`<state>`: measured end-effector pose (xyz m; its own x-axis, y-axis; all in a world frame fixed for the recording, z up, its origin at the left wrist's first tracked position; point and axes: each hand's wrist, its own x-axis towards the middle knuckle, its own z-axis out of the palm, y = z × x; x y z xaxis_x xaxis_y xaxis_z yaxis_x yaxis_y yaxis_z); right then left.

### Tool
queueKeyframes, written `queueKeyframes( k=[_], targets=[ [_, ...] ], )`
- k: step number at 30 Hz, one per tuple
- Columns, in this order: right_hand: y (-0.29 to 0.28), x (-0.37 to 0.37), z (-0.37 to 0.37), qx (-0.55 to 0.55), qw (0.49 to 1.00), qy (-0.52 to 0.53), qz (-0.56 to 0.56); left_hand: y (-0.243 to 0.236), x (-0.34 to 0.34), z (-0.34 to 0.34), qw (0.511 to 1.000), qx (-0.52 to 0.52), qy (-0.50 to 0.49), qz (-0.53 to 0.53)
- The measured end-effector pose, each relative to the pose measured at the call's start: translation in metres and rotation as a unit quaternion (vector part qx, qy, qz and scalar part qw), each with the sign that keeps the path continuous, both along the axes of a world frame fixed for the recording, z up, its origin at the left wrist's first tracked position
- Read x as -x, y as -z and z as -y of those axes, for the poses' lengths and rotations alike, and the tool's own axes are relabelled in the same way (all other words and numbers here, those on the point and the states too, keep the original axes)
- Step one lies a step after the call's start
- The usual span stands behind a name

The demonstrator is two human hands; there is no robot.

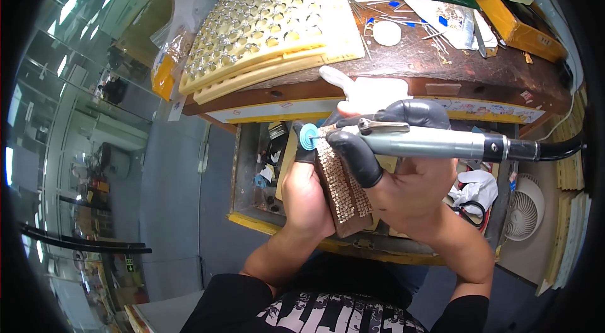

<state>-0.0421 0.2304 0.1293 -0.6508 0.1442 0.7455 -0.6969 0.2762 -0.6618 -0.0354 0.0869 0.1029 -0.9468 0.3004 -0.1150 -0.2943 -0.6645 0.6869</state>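
My right hand (409, 191), with black covers on its fingers and thumb, is closed around a silver rotary handpiece (428, 142). A light-blue round disc (308, 136) sits on the handpiece's thin shaft, close to my left thumb. My left hand (304, 197), its thumb also in a black cover, grips a long brown block (356, 227) from the left side. Rows of small gold-coloured pieces (340, 191) cover the block's upper face. My right hand hides part of the block, and most of my left fingers are behind it. Whether the disc touches anything is unclear.
Beyond my hands, a white rounded object (372, 93) juts from the wooden bench (460, 68). Cream trays of rings (265, 24) stand at the far left. An open drawer (252, 216) lies below my hands. The handpiece's black cable (561, 147) runs right, near a white fan (526, 207).
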Motion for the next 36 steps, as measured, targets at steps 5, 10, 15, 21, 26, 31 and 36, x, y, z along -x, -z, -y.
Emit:
queueKeyframes(
  k=[5,10,15,21,26,31,36],
  targets=[
    [-0.004,-0.004,0.002,0.002,0.999,-0.015,0.036,-0.004,-0.001,0.000,1.000,-0.026,0.004,-0.008],
    [-0.005,-0.001,-0.003,-0.042,0.999,0.013,0.001,-0.007,-0.001,-0.005,1.000,-0.007,-0.014,0.016],
    [-0.005,-0.005,0.001,0.001,0.999,-0.011,0.034,-0.014,-0.002,-0.011,0.997,0.026,-0.065,0.036],
    [-0.009,-0.003,-0.004,-0.026,1.000,0.008,0.014,-0.013,0.000,-0.010,0.998,-0.001,-0.053,0.026],
    [-0.008,-0.002,-0.003,-0.022,1.000,-0.009,0.017,0.004,0.004,0.001,0.999,-0.041,0.010,-0.012],
    [-0.002,0.002,0.000,-0.005,1.000,0.005,-0.010,0.003,0.005,-0.001,0.999,-0.031,-0.006,-0.013],
    [-0.006,-0.005,-0.002,-0.019,1.000,0.001,0.023,0.003,0.004,-0.005,0.999,-0.045,-0.025,0.004]
  ],
)
